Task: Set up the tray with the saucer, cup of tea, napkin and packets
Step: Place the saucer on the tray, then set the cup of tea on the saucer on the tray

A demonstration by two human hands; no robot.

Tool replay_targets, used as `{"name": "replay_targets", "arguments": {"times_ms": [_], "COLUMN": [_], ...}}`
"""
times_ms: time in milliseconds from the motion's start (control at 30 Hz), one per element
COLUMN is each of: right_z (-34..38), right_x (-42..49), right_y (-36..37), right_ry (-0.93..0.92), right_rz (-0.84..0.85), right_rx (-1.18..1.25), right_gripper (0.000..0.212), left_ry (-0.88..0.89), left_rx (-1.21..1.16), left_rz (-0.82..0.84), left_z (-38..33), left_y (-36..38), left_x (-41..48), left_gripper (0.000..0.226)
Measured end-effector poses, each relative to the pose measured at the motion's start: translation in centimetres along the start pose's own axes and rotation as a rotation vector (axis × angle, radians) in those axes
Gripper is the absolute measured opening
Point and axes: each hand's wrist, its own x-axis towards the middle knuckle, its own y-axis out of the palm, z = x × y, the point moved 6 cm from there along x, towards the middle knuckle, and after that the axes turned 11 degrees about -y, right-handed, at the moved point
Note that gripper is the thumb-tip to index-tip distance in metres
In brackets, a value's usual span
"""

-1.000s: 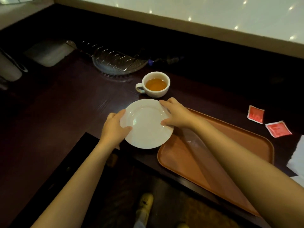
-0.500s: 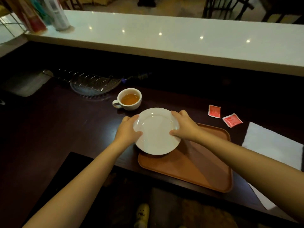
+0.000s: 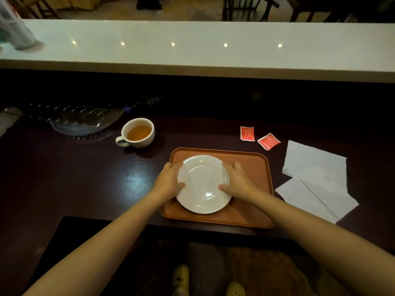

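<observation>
A white saucer (image 3: 203, 184) lies over the left half of the brown tray (image 3: 252, 165) on the dark counter. My left hand (image 3: 167, 181) grips its left rim and my right hand (image 3: 237, 180) grips its right rim. A white cup of tea (image 3: 139, 132) stands on the counter left of and beyond the tray. Two red packets (image 3: 247, 133) (image 3: 268, 141) lie beyond the tray's right corner. White napkins (image 3: 316, 167) are spread to the right of the tray.
A glass dish (image 3: 83, 120) sits at the back left of the dark counter (image 3: 74, 180). A raised white ledge (image 3: 192, 50) runs across the back. The counter's front edge is just below the tray, with my shoes on the floor beneath.
Both hands carried the saucer rightward from beside the tray's left edge until it came over the tray. The camera view lifted and shifted, bringing the napkins and white ledge into sight.
</observation>
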Motion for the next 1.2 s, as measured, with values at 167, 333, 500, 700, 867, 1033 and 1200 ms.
{"name": "replay_targets", "arguments": {"times_ms": [167,333,500,700,867,1033,1200], "right_z": [-0.4,-0.5,0.3,6.0,10.4,12.9,13.3], "right_x": [0.3,0.8,2.0,7.6,13.6,18.3,21.3], "right_y": [0.1,0.1,-0.7,-1.7,-0.1,2.8,5.4], "right_ry": [0.0,0.006,0.015,-0.214,-0.304,-0.303,-0.281], "right_rz": [-0.022,-0.034,-0.044,0.028,0.143,0.196,0.175], "right_rx": [-0.045,-0.133,-0.303,-0.173,-0.143,-0.09,0.099], "right_gripper": [0.074,0.076,0.071,0.089,0.103,0.116,0.121], "left_ry": [0.004,0.01,0.046,-0.263,-0.334,-0.133,-0.006], "left_rx": [0.015,0.111,0.104,-0.496,-0.498,-0.413,-0.398], "left_rz": [-0.016,-0.031,-0.139,-0.159,-0.279,-0.281,-0.138], "left_z": [0.1,0.3,0.4,7.2,13.5,14.5,13.9], "left_y": [0.6,0.9,-1.2,-6.2,-9.2,-11.8,-11.9], "left_x": [0.4,0.3,0.3,2.4,3.8,7.1,11.2], "left_gripper": [0.07,0.069,0.052,0.067,0.093,0.104,0.108]}}
